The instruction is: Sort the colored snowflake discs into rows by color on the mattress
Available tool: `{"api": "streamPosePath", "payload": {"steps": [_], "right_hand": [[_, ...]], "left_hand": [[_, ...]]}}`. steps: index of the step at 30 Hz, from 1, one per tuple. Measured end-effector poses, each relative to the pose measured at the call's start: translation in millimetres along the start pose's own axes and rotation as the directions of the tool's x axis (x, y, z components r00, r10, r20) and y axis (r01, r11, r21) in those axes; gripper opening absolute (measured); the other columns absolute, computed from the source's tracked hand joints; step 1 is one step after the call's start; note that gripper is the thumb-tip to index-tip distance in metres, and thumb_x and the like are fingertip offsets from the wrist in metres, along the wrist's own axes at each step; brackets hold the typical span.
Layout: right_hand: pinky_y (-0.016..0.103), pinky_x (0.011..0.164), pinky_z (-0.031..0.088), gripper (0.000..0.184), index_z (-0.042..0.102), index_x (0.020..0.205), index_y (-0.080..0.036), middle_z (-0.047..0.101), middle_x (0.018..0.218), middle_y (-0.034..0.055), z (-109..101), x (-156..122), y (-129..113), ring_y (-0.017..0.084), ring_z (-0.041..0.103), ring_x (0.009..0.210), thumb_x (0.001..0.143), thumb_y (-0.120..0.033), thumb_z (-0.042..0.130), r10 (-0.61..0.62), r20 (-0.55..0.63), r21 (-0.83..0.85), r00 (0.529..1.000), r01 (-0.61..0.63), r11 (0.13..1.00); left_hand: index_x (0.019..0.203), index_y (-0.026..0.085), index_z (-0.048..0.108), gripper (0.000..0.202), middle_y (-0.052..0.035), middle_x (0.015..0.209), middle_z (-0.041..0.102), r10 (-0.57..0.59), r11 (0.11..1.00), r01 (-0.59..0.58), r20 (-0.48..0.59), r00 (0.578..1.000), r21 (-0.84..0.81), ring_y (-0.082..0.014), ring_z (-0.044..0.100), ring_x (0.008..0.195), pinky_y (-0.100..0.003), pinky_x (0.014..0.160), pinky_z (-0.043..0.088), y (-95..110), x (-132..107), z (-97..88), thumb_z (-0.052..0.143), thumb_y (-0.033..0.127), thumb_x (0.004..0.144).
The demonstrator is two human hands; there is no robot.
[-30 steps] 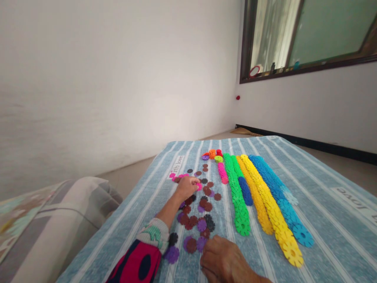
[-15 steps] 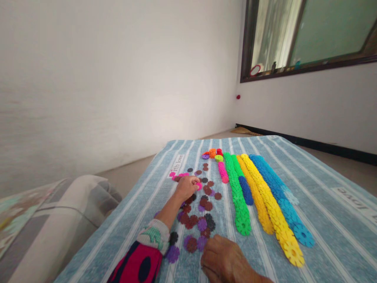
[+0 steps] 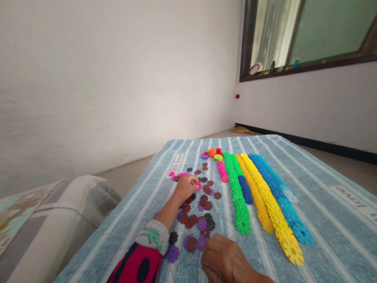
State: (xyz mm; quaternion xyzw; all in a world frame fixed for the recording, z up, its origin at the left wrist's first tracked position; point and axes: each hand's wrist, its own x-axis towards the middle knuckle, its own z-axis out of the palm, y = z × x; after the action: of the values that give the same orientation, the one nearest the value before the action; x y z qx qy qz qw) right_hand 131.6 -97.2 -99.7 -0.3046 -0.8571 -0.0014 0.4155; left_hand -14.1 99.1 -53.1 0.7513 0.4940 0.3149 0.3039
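Right hand: nearest, at the bottom edge, fingers curled under on the striped cloth; same place and pose as in both earlier frames. Whether it clasps anything is hidden, so I cannot tell.
Red sleeve: bottom left, on the left arm, as before.
Purple discs, brown discs and black discs: scattered singly and in overlapping clumps from just beside the right hand to beyond the left; none has visibly shifted in the last second.
Yellow row: to the right, overlapping discs, its near end reaching closest; an orange-yellow row lies alongside. Both unchanged.
Blue row: outermost on the right, with pale blue discs at its side; unchanged.
Green rows: left of the orange-yellow one; a dark blue stack continues the shorter; unchanged.
Left hand: farther out, above the loose discs, thumb and fingers pinching a pink disc, the same hold as a second ago.
Pink row: beyond, left of the green; short, unmoved.
Far group: orange discs, a red stack and a lime stack, all as before.
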Motion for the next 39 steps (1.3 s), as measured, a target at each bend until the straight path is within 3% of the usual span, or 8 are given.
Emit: {"api": "streamPosePath", "payload": {"steps": [15,21,26,31,39], "right_hand": [[0.027,0.052,0.031,0.017,0.041,0.065,-0.021,0.054,0.067,-0.0020,1.1,-3.0,0.8,0.013,0.048,0.060,0.074,-0.009,0.049,0.002,0.035,-0.005,0.999,-0.002,1.000],[0.027,0.050,0.030,0.017,0.040,0.064,-0.021,0.053,0.064,-0.0019,-0.5,-2.1,0.3,0.013,0.047,0.058,0.074,-0.010,0.048,-0.011,0.022,-0.017,1.000,0.011,1.000],[0.027,0.050,0.031,0.017,0.041,0.063,-0.021,0.053,0.066,-0.0019,0.3,-2.4,0.5,0.013,0.048,0.059,0.073,-0.010,0.050,-0.001,0.026,-0.010,1.000,0.001,1.000],[0.027,0.049,0.030,0.017,0.041,0.063,-0.021,0.054,0.065,-0.0020,5.5,-3.8,2.3,0.013,0.048,0.058,0.073,-0.011,0.052,-0.008,0.020,-0.015,1.000,0.008,1.000],[0.027,0.051,0.031,0.015,0.043,0.064,-0.021,0.056,0.068,-0.0018,2.3,-2.0,1.0,0.013,0.049,0.061,0.072,-0.012,0.052,0.007,0.051,-0.008,0.999,-0.007,1.000]], "left_hand": [[0.062,0.016,0.058,0.012,0.0023,0.052,0.059,-0.031,0.999,0.031,-0.005,1.000,-0.036,-0.0119,0.053,0.052,-0.022,0.051,0.037,-2.0,-2.6,-1.3,0.065,0.026,0.059],[0.062,0.016,0.058,0.013,0.0037,0.051,0.056,-0.076,0.989,0.074,-0.011,0.997,-0.126,-0.0099,0.050,0.050,-0.021,0.050,0.036,0.0,-2.4,-0.3,0.066,0.024,0.056],[0.063,0.016,0.059,0.017,0.0051,0.050,0.055,-0.107,0.975,0.098,-0.035,0.994,-0.197,-0.0085,0.048,0.048,-0.020,0.049,0.035,8.6,-3.9,-0.6,0.069,0.026,0.055],[0.064,0.016,0.059,0.016,0.0036,0.053,0.058,-0.072,0.974,0.072,0.007,0.997,-0.215,-0.0096,0.052,0.051,-0.021,0.051,0.037,18.4,-2.4,2.6,0.069,0.026,0.056],[0.065,0.015,0.061,0.008,0.0032,0.053,0.059,-0.016,0.997,0.026,0.124,0.992,-0.079,-0.0101,0.053,0.051,-0.021,0.050,0.038,48.0,12.0,31.3,0.066,0.019,0.059]]}}
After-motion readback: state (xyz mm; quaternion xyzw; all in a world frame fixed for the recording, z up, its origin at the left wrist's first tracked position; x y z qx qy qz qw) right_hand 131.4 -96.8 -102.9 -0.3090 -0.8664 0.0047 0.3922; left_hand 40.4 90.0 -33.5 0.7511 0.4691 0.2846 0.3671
